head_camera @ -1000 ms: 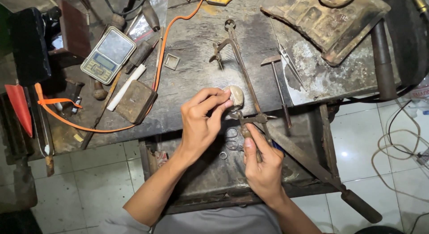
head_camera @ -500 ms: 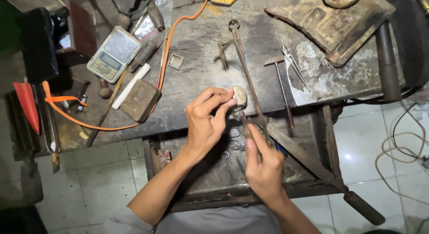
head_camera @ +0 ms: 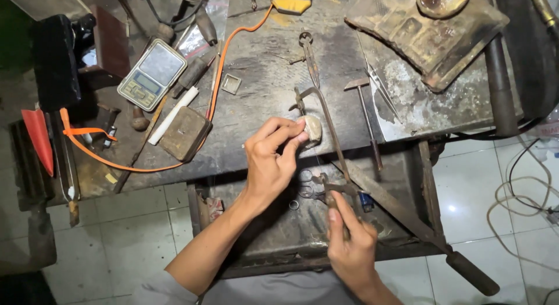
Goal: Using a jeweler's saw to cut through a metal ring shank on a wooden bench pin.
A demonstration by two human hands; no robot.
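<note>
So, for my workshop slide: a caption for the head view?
Left hand pinches a pale lump at the bench edge; right hand grips a saw frame.

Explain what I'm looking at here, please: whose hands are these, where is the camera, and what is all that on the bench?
The camera sits on a person's head and looks straight down at their own two bare hands over a worn, dark workbench. The left hand pinches a small pale lump at the bench edge. The right hand grips the handle of a jeweller's saw frame, which reaches up past that lump. Below the hands, an open drawer holds a few small metal rings. On the bench lie a pocket scale, an orange hose, a small hammer and a white stick.
</note>
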